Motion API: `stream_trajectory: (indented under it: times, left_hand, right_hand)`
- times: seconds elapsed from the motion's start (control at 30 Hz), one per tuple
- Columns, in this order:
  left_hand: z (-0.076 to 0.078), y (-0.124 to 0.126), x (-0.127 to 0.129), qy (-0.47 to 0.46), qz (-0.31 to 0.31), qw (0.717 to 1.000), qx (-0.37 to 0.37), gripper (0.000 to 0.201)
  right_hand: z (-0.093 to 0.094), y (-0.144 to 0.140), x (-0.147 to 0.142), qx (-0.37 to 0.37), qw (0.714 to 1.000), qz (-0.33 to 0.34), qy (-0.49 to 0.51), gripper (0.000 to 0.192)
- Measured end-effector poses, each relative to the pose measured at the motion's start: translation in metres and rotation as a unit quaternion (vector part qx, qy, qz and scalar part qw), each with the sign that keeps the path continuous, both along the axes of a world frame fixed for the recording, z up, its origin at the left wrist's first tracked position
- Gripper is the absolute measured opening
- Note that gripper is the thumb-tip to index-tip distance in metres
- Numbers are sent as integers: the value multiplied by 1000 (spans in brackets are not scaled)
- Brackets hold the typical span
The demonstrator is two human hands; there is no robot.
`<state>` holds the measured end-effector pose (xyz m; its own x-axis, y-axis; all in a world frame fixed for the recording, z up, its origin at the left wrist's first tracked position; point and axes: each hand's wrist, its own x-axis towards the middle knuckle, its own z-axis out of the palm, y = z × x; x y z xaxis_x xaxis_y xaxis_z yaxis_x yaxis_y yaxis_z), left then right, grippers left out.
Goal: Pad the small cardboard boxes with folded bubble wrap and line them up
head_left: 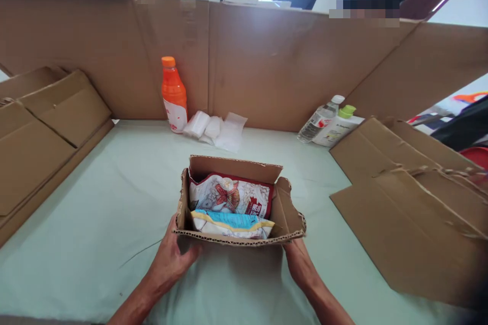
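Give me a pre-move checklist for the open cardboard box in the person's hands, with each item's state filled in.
1. Left hand on the small cardboard box: ok, it grips the near left corner.
2. Right hand on the box: ok, it holds under the near right corner.
3. Contents inside: ok, the red-and-white packet and the blue-and-white packet lie below the rim.
4. Flaps: not ok, all stand open.
5. Box bottom closed: cannot tell, hidden.
6. Space around: ok, the orange bottle and white pouches stand apart, by the cardboard wall.
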<state>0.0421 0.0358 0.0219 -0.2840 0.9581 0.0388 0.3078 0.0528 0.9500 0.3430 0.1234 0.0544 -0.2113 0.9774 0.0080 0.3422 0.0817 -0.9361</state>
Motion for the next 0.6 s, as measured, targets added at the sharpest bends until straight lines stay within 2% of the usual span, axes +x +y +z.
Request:
stream_trajectory:
  times: [0.13, 0.3, 0.4, 0.47, 0.6]
  left_hand:
    - [-4, 23, -28, -7, 64, 998, -13, 48]
    - [-6, 74, -84, 6, 145, 989, 5, 53]
    - [-6, 97, -103, 3, 192, 981, 34, 55]
    - [-12, 104, -108, -9, 211, 976, 54, 55]
    - [-33, 104, -111, -17, 217, 975, 53, 58]
  right_hand:
    - [-6, 23, -42, -19, 999, 27, 31, 56]
    - [-19, 87, -123, -32, 988, 76, 131, 69]
    - [-33, 115, -161, -35, 979, 93, 175, 68]
    - [-38, 128, -169, -15, 981, 108, 158, 59]
    - [-33, 164, -154, 48, 991, 76, 95, 34]
